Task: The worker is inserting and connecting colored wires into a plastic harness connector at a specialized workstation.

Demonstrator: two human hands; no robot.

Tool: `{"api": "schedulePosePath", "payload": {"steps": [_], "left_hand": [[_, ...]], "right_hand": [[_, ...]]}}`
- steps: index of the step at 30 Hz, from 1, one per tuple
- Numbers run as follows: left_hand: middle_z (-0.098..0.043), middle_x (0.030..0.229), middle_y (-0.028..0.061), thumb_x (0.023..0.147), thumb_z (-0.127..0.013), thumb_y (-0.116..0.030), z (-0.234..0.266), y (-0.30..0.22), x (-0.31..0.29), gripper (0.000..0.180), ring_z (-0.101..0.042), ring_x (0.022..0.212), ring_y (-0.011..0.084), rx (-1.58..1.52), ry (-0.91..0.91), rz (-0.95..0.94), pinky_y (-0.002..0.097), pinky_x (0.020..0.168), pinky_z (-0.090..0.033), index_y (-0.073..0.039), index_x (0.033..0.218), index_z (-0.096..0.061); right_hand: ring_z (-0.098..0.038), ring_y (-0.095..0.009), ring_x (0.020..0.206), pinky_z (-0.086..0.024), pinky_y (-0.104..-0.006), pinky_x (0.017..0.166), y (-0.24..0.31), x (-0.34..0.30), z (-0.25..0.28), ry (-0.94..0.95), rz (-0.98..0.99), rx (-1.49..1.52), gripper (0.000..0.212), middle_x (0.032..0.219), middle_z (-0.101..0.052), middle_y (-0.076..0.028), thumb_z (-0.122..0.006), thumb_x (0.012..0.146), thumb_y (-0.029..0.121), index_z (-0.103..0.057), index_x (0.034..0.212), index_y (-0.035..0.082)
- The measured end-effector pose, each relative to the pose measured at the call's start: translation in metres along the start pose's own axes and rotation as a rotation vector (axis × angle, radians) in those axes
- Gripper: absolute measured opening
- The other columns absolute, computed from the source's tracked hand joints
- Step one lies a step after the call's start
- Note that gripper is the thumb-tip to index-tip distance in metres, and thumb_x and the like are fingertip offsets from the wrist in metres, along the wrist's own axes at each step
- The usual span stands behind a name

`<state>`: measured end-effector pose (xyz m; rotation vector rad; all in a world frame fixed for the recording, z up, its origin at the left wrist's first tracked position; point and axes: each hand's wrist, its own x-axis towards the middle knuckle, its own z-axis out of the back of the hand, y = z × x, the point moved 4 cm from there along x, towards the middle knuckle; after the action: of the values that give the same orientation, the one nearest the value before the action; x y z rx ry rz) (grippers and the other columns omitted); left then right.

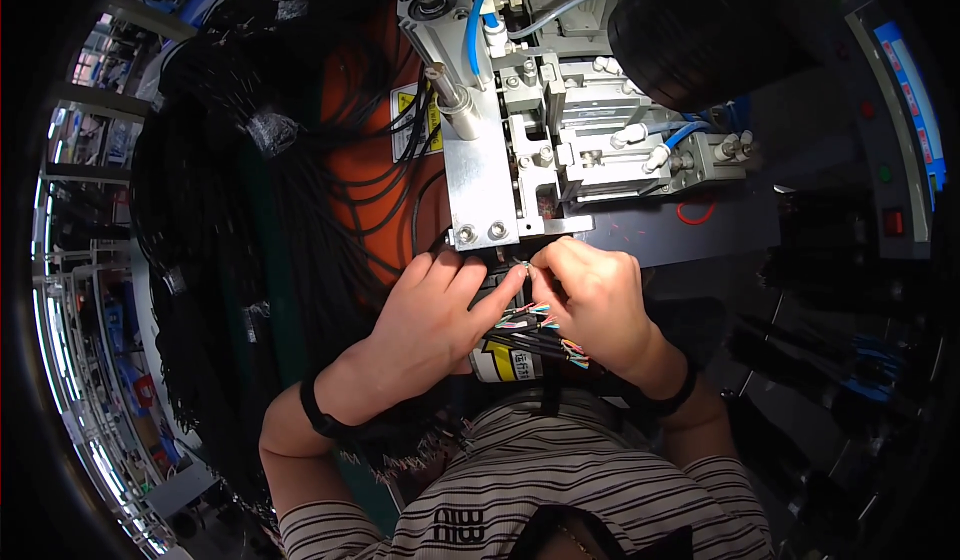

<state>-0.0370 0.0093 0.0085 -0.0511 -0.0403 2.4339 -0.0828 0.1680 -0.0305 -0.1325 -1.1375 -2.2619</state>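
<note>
Both of my hands meet just below the front edge of a metal machine (483, 185). My left hand (428, 300) has its thumb and fingers closed around a black cable's end, most of which its own fingers hide. Pinched at the tip by my right hand (597, 290) are thin coloured wires (526, 266) coming from that end. Just beneath the hands lies a bundle of black cables (540, 344), with stripped ends fanning into red, green, white and orange wires (572, 350). A yellow and white label (497, 362) shows under the bundle.
Pneumatic cylinders with blue hoses (625, 150) fill the machine's right side. Thick bundles of black cables (250, 130) hang at the left over an orange surface (362, 200). A dark round lamp-like housing (690, 35) overhangs the upper right. Farther right is a control panel (893, 180) with buttons.
</note>
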Motion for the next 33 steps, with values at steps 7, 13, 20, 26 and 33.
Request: {"api": "schedulePosePath", "payload": {"steps": [7,13,20,26,33], "left_hand": [[-0.049,0.096,0.0037,0.045,-0.085,-0.025,0.0,-0.003,0.003,0.093,-0.049,0.094,0.023,0.018,0.025,0.004,0.0349,0.078,-0.039,-0.011,0.132,-0.055],[-0.049,0.095,0.0034,0.044,-0.085,-0.025,-0.002,-0.002,0.0,0.093,-0.05,0.092,0.0217,0.012,-0.025,0.014,0.0341,0.077,-0.039,-0.01,0.132,-0.056],[-0.048,0.088,0.0029,0.067,-0.066,-0.016,-0.002,-0.002,0.001,0.065,-0.049,0.082,0.0206,-0.014,-0.056,0.024,0.0325,0.07,-0.039,-0.013,0.131,-0.058],[-0.047,0.085,0.0028,0.078,-0.056,-0.011,-0.001,-0.002,0.001,0.053,-0.048,0.078,0.0203,-0.015,-0.07,0.033,0.0323,0.068,-0.039,-0.015,0.131,-0.059],[-0.047,0.085,0.0027,0.078,-0.057,-0.011,0.0,-0.002,0.001,0.053,-0.048,0.077,0.0204,-0.008,-0.06,0.029,0.0327,0.067,-0.038,-0.014,0.131,-0.059]], "right_hand": [[-0.061,-0.017,0.055,-0.048,-0.0258,0.049,-0.016,-0.01,-0.007,-0.023,-0.188,0.283,0.009,0.077,-0.066,-0.01,-0.068,0.08,-0.004,-0.065,0.088,-0.001],[-0.064,-0.018,0.059,-0.05,-0.0264,0.052,-0.005,-0.013,0.0,-0.216,-0.011,0.247,0.015,0.084,-0.067,-0.012,-0.07,0.078,-0.005,-0.066,0.092,-0.001],[-0.065,-0.026,0.066,-0.052,-0.0313,0.057,-0.006,-0.015,-0.005,-0.213,0.158,0.139,0.018,0.086,-0.067,-0.014,-0.072,0.075,-0.007,-0.064,0.091,-0.002],[-0.066,-0.027,0.069,-0.052,-0.032,0.057,-0.006,-0.016,-0.01,-0.21,0.128,0.129,0.017,0.086,-0.066,-0.014,-0.071,0.076,-0.007,-0.062,0.09,-0.003],[-0.065,-0.027,0.067,-0.051,-0.0322,0.055,-0.01,-0.014,-0.009,-0.166,0.07,0.15,0.015,0.084,-0.065,-0.013,-0.071,0.077,-0.005,-0.061,0.088,-0.001]]}}
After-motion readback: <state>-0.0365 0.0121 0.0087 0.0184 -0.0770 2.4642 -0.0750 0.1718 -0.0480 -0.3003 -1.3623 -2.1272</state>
